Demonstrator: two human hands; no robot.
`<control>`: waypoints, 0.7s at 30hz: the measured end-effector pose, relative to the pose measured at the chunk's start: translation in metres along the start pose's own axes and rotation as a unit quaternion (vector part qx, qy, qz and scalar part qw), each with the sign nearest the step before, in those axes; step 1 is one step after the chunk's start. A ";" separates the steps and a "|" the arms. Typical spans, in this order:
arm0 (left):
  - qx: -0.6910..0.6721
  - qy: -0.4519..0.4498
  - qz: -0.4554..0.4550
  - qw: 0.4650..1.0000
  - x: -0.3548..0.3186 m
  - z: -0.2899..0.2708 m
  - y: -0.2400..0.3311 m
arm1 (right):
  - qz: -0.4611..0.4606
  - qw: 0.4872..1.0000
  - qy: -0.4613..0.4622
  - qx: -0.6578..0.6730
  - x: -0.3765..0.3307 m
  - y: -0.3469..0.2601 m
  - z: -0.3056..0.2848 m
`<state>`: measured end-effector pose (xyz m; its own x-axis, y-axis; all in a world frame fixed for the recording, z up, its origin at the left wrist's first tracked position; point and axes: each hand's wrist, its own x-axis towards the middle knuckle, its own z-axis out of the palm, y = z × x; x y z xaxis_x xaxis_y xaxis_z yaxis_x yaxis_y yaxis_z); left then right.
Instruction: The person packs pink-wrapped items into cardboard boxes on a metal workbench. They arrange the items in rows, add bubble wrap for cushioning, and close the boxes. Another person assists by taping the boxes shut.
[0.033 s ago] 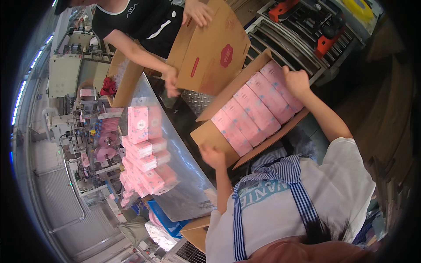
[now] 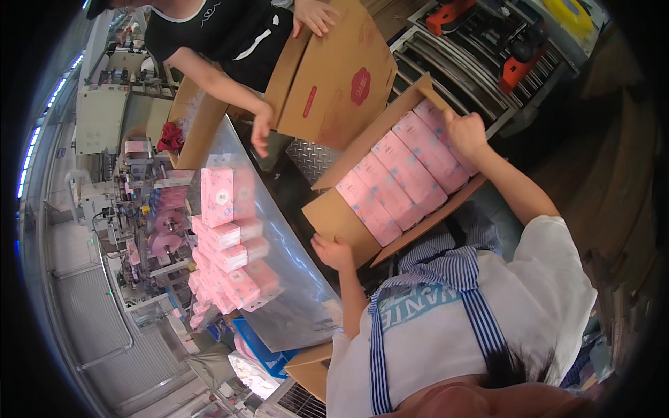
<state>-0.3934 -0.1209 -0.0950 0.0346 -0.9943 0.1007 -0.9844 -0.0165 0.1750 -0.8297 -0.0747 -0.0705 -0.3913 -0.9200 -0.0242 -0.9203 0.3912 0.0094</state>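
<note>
Open cardboard carton (image 2: pixel 373 139), one, right of centre in the frame, lying aslant from centre to upper right, flaps up. Contents: a row of pink packs (image 2: pixel 396 175) with small blue marks, side by side, filling it except beneath the near flap. My left hand (image 2: pixel 334 252), at the centre of the frame, on the edge of the carton's left end flap (image 2: pixel 336 214), fingers a little spread, thumb apart from them; I cannot tell whether it pinches the board. My right hand (image 2: pixel 465 134), upper right of centre, at the carton's far end beside the end flap (image 2: pixel 437 99), fingers bent; what lies between them I cannot tell. Second carton (image 2: pixel 345 80), brown with red print, upper centre, tilted, a co-worker's hand (image 2: pixel 313 15) resting on its top edge; the co-worker's other hand (image 2: pixel 261 131) hangs just beside its lower left corner. Metal desk (image 2: pixel 296 299), left of centre, bearing a heap of pink packs (image 2: pixel 233 259), stepped, one upright at the top. Roller stand (image 2: pixel 425 59) with orange fittings (image 2: pixel 519 73), upper right. Blue tray (image 2: pixel 258 348), lower centre-left. Red cloth (image 2: pixel 169 137), upper left. Striped apron (image 2: pixel 484 317) over my white shirt (image 2: pixel 536 292), lower right.
</note>
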 end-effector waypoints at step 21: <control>-0.335 -0.225 -0.014 0.915 0.010 0.096 0.009 | -0.305 0.943 0.089 0.096 0.068 -0.111 -0.011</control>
<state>-0.4181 -0.1412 -0.1866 -0.1644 -0.9396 -0.3001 -0.6527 -0.1245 0.7473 -0.7545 -0.1808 -0.0618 0.2008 -0.9585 0.2025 -0.9640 -0.2301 -0.1331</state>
